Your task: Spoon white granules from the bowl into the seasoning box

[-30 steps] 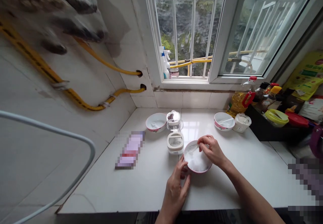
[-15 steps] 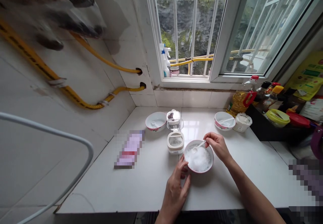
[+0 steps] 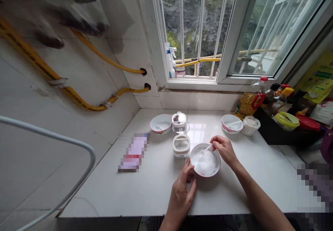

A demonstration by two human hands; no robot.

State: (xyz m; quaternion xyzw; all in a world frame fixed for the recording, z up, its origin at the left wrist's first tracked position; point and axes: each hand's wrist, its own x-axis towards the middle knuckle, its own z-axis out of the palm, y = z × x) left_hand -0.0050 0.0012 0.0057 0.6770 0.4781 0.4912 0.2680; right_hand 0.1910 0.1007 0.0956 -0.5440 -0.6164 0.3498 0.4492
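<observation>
So the main change over the last second is the right hand (image 3: 225, 150): it was reaching in over the bowl (image 3: 208, 176), and now it's back by the right rim, so the white spoon (image 3: 208, 148) is in plain view with its end in the fluffy white stuff (image 3: 205, 164). Compared with half a second ago it's barely budged. My read is they're partway through working that stuff with the spoon. Right hand is pinched closed on the handle; left hand (image 3: 183, 186) is loosely curled, half open, fingertips against the bowl's left rim, probably just steadying it. Bowl's sitting on the white surface (image 3: 145, 193), near the front edge. Just beside it is a clear jar (image 3: 181, 151), with a second jar (image 3: 179, 119) behind. 2 more bowls sit farther back, the left bowl (image 3: 161, 131) and the right bowl (image 3: 232, 132), the latter next to a pale tub (image 3: 250, 126). There's an oil bottle (image 3: 246, 102) in the corner, a pixelated purple thing (image 3: 135, 151) I can't identify, yellow pipes (image 3: 85, 105) on the wall and a barred window (image 3: 192, 33).
</observation>
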